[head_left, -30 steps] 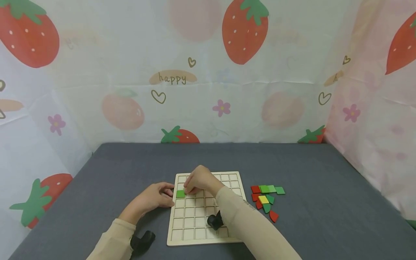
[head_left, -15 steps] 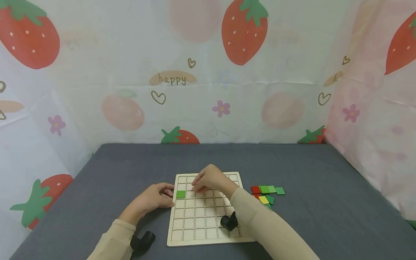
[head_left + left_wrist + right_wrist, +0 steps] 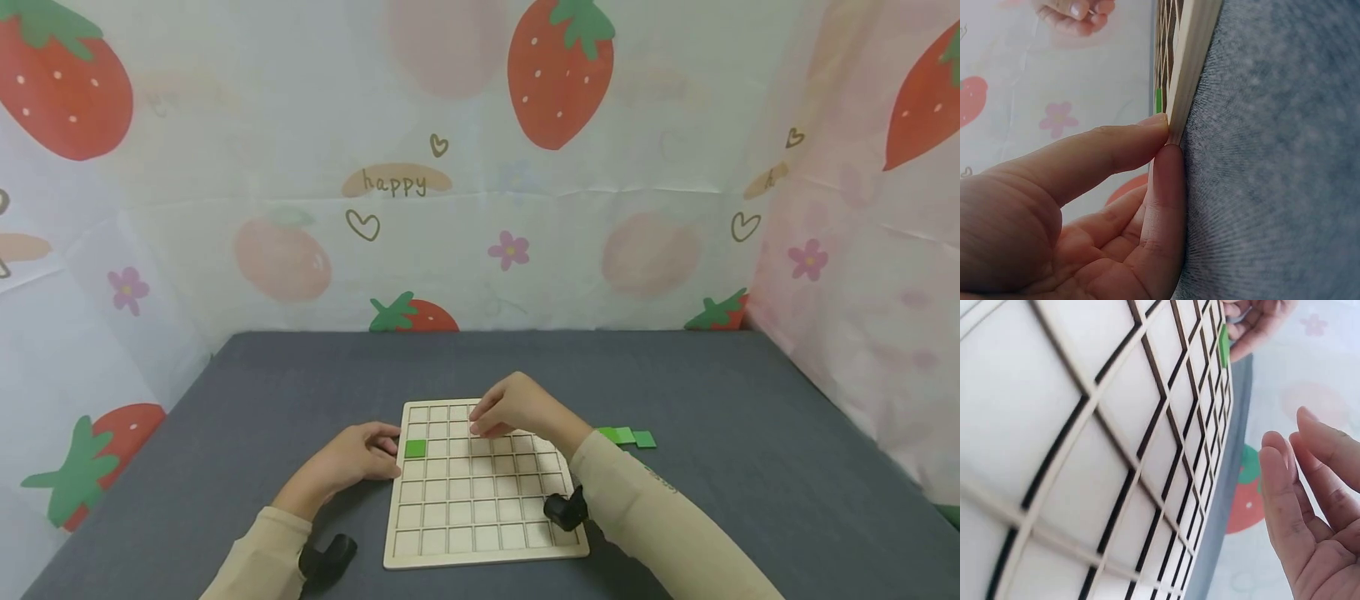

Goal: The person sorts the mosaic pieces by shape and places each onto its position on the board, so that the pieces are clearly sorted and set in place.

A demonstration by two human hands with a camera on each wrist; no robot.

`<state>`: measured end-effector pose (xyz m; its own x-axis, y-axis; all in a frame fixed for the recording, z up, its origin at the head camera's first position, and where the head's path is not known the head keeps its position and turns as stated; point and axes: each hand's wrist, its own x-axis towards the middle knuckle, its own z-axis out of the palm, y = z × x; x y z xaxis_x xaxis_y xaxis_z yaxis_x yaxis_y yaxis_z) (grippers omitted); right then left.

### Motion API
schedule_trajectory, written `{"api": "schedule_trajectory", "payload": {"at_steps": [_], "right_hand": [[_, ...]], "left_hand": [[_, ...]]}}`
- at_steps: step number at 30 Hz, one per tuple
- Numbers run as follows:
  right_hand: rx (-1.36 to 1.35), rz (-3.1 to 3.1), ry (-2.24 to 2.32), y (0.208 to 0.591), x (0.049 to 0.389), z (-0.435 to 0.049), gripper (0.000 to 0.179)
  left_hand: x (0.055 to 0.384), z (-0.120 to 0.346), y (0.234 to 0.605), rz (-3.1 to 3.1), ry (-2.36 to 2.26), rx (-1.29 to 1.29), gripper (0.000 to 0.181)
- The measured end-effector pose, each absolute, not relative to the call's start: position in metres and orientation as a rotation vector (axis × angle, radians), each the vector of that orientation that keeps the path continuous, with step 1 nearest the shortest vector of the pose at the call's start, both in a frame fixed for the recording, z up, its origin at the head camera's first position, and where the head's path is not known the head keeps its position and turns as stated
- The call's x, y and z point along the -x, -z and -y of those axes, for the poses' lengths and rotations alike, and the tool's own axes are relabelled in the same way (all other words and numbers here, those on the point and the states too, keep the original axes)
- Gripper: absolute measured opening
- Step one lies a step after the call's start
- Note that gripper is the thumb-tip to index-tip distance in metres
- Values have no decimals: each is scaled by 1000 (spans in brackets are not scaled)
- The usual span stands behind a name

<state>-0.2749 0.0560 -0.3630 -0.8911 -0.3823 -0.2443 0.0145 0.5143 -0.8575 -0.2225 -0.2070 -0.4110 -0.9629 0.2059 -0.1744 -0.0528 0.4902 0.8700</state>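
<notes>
Pinching the left edge of the board (image 3: pixel 457 492) on the counter (image 3: pixel 300 375) with the left hand (image 3: pixel 348 457), as before. Drawn rightward over the board with the right hand (image 3: pixel 517 408), fingers loosely spread. Same spot for the green tile (image 3: pixel 415 449), in the leftmost column. Only green showing now among the loose tiles (image 3: pixel 624 435), beyond the right sleeve (image 3: pixel 667 500).

Left hand (image 3: pixel 1054 231): thumb and finger touch the edge of the wooden grid board (image 3: pixel 1194 62), thumb near a green tile (image 3: pixel 1159 100). Blue-grey worktop (image 3: pixel 1272 156) fills right side; right hand (image 3: pixel 1077 14) at top, partly cut off.
</notes>
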Motion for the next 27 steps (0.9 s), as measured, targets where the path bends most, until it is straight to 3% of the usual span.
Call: {"api": "schedule_trajectory", "payload": {"at_steps": [27], "right_hand": [[230,-2439,1290,351,272,-116,20]], "left_hand": [[223,208,412,-2459,-1476,-109,65]]}}
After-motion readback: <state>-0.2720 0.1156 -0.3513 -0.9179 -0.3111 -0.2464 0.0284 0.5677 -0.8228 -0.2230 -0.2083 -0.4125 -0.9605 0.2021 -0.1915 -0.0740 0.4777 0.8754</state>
